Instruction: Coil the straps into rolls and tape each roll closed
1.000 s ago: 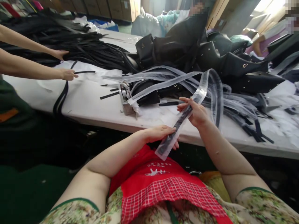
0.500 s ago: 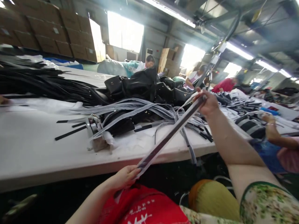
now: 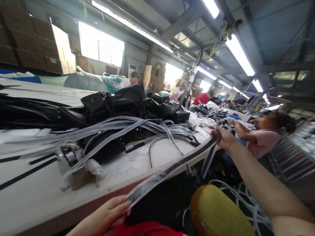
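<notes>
In the head view, the left hand [image 3: 108, 214] sits at the bottom edge, just in front of the body. Its fingers [image 3: 123, 207] are curled and pinch the near end of a long black strap [image 3: 172, 167] that is wrapped in a clear plastic sleeve. The right arm reaches far out to the right, and the right hand [image 3: 225, 137] is closed in a fist around the strap's far end. The strap runs nearly straight between the two hands, held in the air above the front edge of the white table [image 3: 159, 153] and slanting up from lower left to upper right. A short loose end hangs down below the right hand. On the table, to the left of the strap, a small metal device [image 3: 70, 159] stands on a block. A bundle of clear sleeves [image 3: 118, 127] fans out behind it, and several thin black strips [image 3: 24, 173] lie flat near the left edge. Further back is a heap of black bags [image 3: 125, 101]. A round yellow cushion [image 3: 216, 213] shows below the right forearm, and a bit of red cloth [image 3: 147, 229] shows at the bottom edge. Another person in a pink top [image 3: 262, 144] works just beyond the right hand, with an arm stretched towards the table. Cardboard boxes [image 3: 31, 42] are stacked along the far wall, too blurred for any print on them to be read.
</notes>
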